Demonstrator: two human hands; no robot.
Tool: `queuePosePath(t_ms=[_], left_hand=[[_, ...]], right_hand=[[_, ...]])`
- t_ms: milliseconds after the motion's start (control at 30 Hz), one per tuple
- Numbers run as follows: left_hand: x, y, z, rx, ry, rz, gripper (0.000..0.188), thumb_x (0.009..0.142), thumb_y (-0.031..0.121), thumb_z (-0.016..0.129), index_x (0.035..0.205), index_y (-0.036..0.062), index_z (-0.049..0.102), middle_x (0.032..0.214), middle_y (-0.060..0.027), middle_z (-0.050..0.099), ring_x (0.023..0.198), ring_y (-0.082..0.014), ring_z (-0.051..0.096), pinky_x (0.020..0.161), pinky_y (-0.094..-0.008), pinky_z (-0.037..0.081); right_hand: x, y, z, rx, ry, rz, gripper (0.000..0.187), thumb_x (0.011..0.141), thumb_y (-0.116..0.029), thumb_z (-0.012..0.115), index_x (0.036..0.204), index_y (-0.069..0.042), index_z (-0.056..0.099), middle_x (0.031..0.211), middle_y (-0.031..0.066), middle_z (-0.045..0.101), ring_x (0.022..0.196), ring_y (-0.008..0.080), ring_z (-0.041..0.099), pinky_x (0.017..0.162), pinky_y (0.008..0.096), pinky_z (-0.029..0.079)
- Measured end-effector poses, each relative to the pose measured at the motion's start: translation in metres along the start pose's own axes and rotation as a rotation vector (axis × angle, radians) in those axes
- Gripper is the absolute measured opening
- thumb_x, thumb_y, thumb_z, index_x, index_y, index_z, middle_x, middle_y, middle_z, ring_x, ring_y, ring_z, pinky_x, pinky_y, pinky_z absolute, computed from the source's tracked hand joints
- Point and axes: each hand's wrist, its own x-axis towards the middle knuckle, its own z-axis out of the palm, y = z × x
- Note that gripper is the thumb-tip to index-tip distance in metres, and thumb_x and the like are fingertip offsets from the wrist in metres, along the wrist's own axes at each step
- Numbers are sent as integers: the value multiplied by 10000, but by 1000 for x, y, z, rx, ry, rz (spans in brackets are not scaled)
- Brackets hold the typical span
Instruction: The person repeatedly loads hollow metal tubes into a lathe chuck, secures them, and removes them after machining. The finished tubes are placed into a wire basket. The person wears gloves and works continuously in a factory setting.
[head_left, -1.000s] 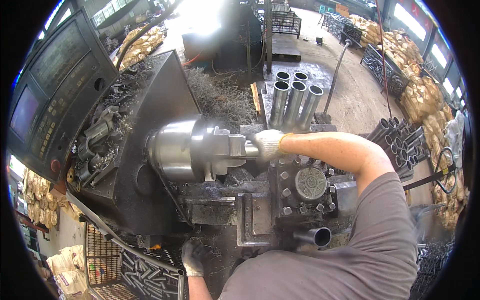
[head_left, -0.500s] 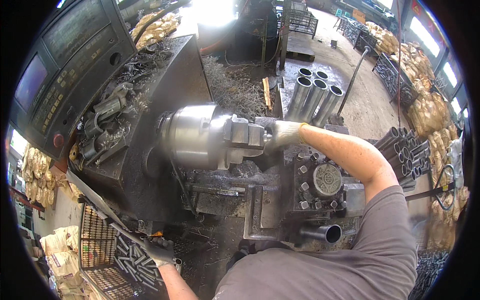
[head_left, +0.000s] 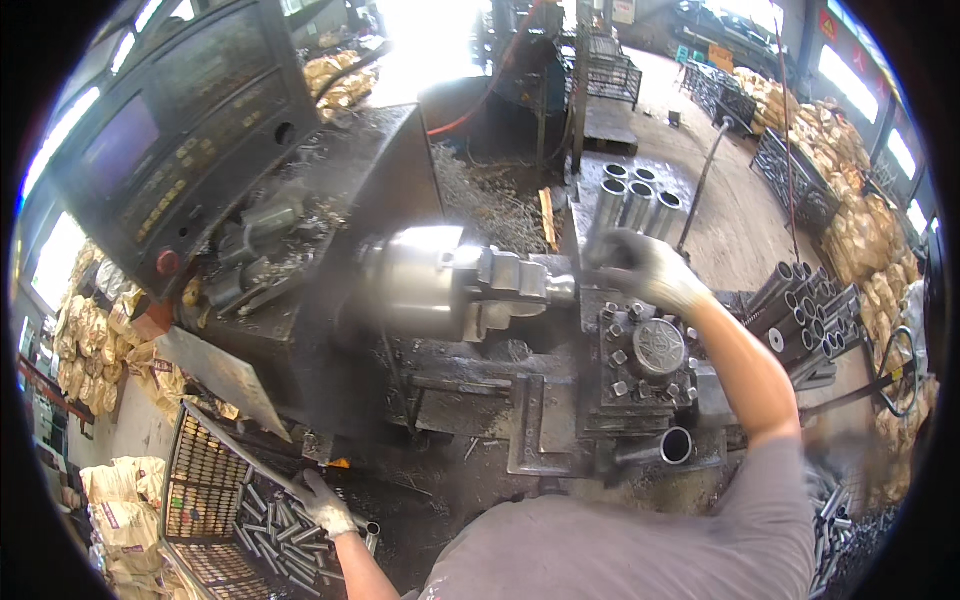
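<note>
Right hand (head_left: 640, 268), gloved, arm stretched forward, blurred beside lathe chuck (head_left: 470, 285), grip unclear | left hand (head_left: 325, 503), gloved, reaches down, fingers closed on short tubes (head_left: 270, 530) in wire basket (head_left: 205, 480) | tool post (head_left: 645, 360) under right forearm | upright pipes (head_left: 635, 200) behind.

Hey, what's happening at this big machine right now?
A person in a grey shirt stands over a metal lathe. Their gloved right hand is beside the end of a short metal tube in the shiny chuck; motion blur hides whether it grips anything. Their gloved left hand reaches down to a wire basket of short cut tubes at the lower left. Upright tubes stand behind the right hand, and more pipes are stacked at the right.
</note>
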Motion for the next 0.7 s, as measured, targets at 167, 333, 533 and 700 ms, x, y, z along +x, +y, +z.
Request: queuePosePath(t_ms=[167, 333, 533, 700], left_hand=[[-1, 216, 6, 156, 166, 1202, 314, 1025, 38, 613, 1319, -75, 627, 1146, -233, 703, 1038, -345, 707, 947, -461, 576], [74, 370, 103, 616, -190, 942, 559, 1063, 230, 597, 1573, 26, 496, 1161, -255, 761, 974, -429, 765, 904, -520, 611], [228, 385, 172, 1057, -205, 829, 853, 1064, 376, 535, 1749, 136, 88, 1178, -302, 762, 1018, -399, 787, 902, -532, 599], [101, 373, 138, 364, 168, 1287, 601, 1070, 316, 630, 1586, 44, 485, 1414, -251, 679, 1012, -447, 766, 888, -511, 616]], right_hand=[[-143, 31, -13, 350, 462, 74, 244, 959, -88, 764, 1173, 28, 760, 1015, 35, 759, 910, 70, 651, 805, 252, 537], [-253, 62, 15, 498, 666, 280, 316, 959, -63, 730, 1250, 58, 709, 1050, 68, 749, 900, 119, 689, 823, 266, 579], [-304, 87, 34, 391, 602, 348, 282, 920, -20, 755, 1191, 58, 740, 1027, 55, 765, 931, 111, 697, 829, 274, 570], [-334, 96, 47, 460, 553, 349, 315, 923, -25, 777, 1224, 53, 731, 1039, 95, 807, 941, 118, 736, 864, 275, 591]])
